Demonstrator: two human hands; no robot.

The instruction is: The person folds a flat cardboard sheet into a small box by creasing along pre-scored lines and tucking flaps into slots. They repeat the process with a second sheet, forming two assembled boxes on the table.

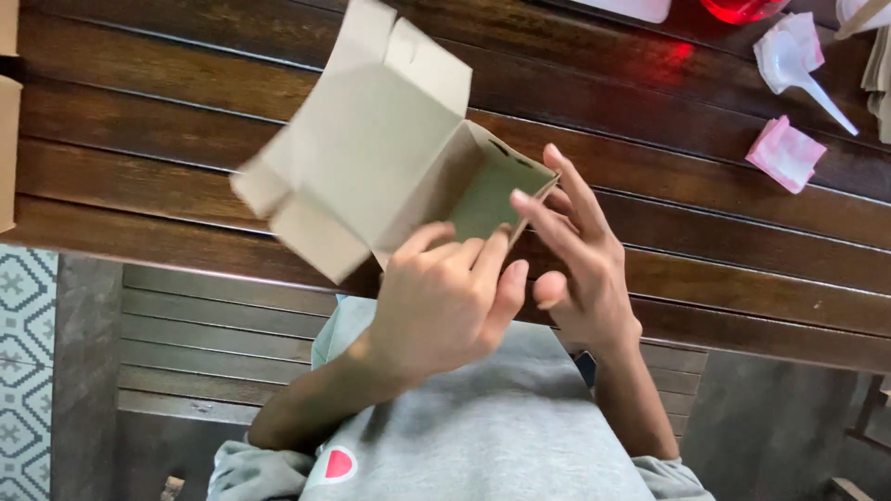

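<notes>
A plain brown cardboard box is held above the edge of a dark wooden slatted table, its lid flaps standing open toward the upper left. My left hand grips the box's near wall from below, fingers curled over its rim. My right hand touches the box's right edge with extended fingers, the thumb tucked under. The inside of the box looks empty and greenish in shadow.
At the table's far right lie a white plastic spoon and a pink-and-white folded wrapper. A red container stands at the top edge. More cardboard sits at the far left. A wooden bench is below the table.
</notes>
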